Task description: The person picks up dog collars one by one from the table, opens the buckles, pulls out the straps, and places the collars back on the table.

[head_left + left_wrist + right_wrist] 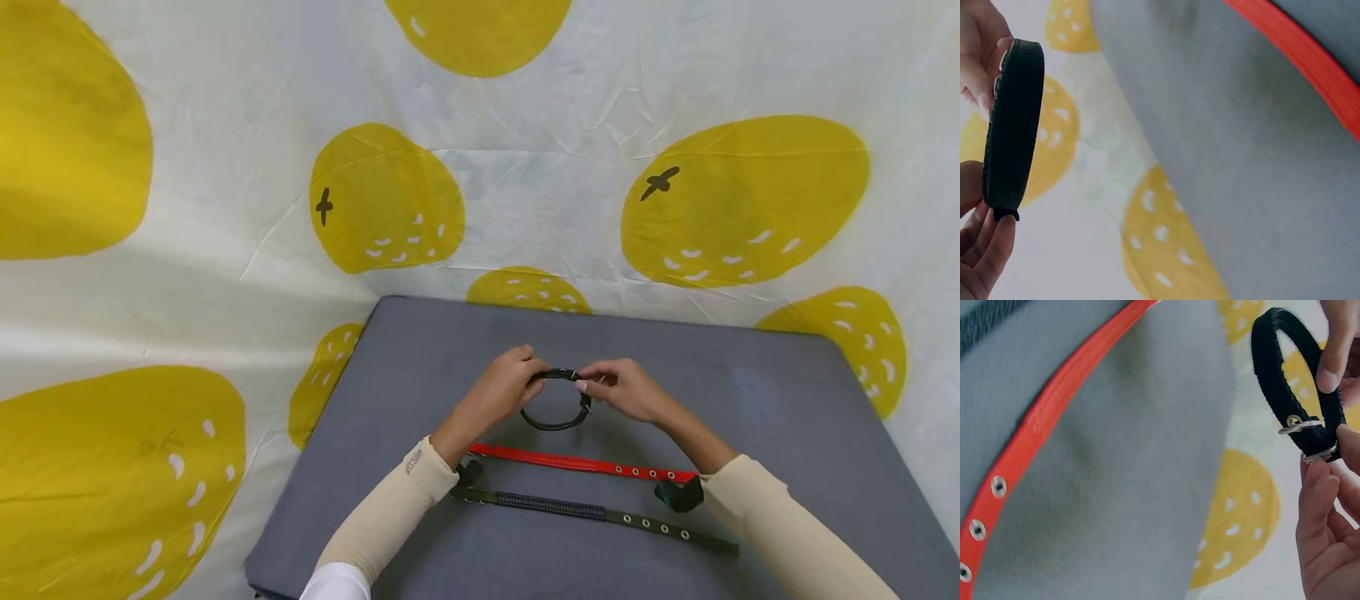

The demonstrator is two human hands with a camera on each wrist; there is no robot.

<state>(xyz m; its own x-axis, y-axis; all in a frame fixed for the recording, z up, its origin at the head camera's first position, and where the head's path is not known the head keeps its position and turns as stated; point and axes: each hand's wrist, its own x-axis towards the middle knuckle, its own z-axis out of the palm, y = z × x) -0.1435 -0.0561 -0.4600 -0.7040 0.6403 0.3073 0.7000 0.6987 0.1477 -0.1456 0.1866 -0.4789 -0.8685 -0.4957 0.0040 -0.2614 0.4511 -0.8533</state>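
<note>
A black collar [553, 427], bent into a closed loop, is held up over the grey table in the head view. My left hand [510, 379] pinches its left side between thumb and fingers. On the far right side, the thumb and fingertips of my right hand [626, 390] pinch the band by the buckle. The right wrist view shows the metal buckle [1319, 454] at those fingertips, with a metal ring [1295, 423] just above it. Seen from the left wrist, the collar [1016, 125] stands nearly edge-on between both hands.
Nearer than the hands, a red collar [555, 460] with metal eyelets lies stretched across the grey padded table [420, 358]. A dark green collar [551, 505] with eyelets lies in front of it. Behind the table hangs a white cloth [540, 200] with yellow fruit prints.
</note>
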